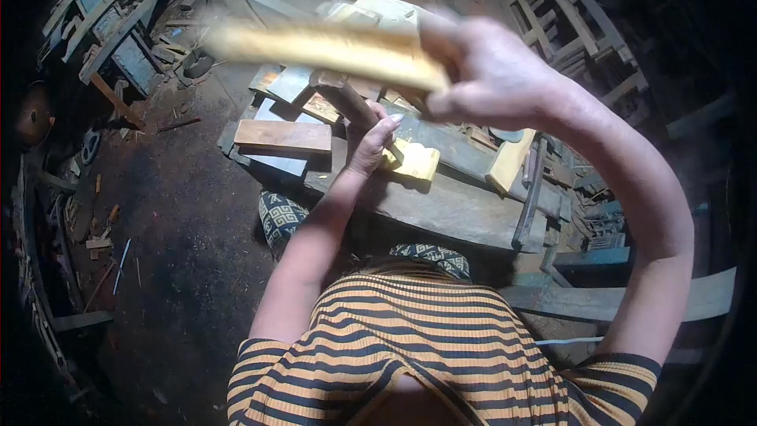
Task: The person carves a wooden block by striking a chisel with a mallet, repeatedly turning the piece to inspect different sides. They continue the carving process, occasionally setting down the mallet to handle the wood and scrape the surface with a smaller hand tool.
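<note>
My left hand (368, 142) is closed round a chisel-like tool with a wooden handle (344, 99). The tool's lower end meets a small yellow wood piece (415, 162) on the workbench (449, 209). Raised above the bench, my right hand (489, 71) grips one end of a long pale wooden block (323, 47), blurred by motion. The block extends leftward over the tool's handle without visibly touching it.
A brown wooden block (284, 136) lies at the bench's left end. Toward the right are a pale wood block (511, 161) and a long dark bar (530, 205). Timber frames (552, 12) stand beyond, and scraps litter the floor.
</note>
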`<action>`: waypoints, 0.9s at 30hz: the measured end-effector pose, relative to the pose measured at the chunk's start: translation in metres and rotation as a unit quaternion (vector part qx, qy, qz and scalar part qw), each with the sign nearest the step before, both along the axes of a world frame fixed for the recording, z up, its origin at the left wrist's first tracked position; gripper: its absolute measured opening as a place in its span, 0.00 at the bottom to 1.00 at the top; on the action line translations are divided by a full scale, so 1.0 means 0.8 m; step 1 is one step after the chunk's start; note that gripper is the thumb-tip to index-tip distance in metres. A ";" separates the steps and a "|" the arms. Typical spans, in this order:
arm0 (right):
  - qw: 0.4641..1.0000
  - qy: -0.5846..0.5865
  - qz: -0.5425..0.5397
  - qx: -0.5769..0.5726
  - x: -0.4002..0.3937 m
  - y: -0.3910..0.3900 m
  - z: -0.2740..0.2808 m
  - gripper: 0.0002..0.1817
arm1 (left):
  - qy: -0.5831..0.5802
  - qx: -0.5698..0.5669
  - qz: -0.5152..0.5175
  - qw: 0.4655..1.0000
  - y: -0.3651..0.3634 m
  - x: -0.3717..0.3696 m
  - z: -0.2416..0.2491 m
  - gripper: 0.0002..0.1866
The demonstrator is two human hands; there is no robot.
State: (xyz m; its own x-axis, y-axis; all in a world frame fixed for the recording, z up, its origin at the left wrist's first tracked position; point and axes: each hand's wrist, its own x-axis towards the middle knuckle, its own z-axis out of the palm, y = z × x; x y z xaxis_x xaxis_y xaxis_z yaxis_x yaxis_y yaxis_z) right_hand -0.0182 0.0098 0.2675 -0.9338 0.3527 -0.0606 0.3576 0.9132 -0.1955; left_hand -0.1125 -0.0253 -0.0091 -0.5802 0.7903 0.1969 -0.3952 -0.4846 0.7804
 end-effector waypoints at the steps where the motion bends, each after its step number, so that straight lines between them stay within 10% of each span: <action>1: 0.984 -0.163 -0.065 0.012 -0.004 -0.009 0.010 0.21 | 0.001 0.001 0.001 1.000 -0.001 -0.001 0.000 0.10; 9: 0.976 0.168 0.065 -0.122 0.017 -0.018 -0.001 0.30 | 0.086 -0.085 -0.042 0.992 0.002 -0.001 -0.002 0.11; 11: 0.994 -0.098 -0.031 0.039 0.027 -0.018 -0.009 0.23 | 0.142 -0.015 0.040 0.989 0.008 0.002 -0.004 0.11; 16: 0.987 0.020 -0.139 -0.073 0.073 0.013 -0.049 0.26 | 0.151 -0.076 -0.093 0.981 -0.009 -0.010 0.012 0.09; 19: 0.868 0.237 -0.195 -0.391 0.108 0.034 -0.175 0.36 | 0.162 0.046 -0.029 0.985 -0.008 0.013 0.014 0.10; 20: 0.859 0.254 -0.200 -0.398 0.116 0.041 -0.216 0.37 | 0.317 -0.012 -0.044 0.947 -0.010 -0.001 0.010 0.09; 22: 0.823 0.243 -0.234 -0.457 0.123 0.046 -0.263 0.39 | 0.190 0.016 -0.121 0.974 -0.016 0.023 0.031 0.15; 27: 0.700 0.238 -0.286 -0.610 0.124 0.065 -0.351 0.35 | 0.282 -0.026 -0.217 0.934 -0.023 0.019 0.034 0.16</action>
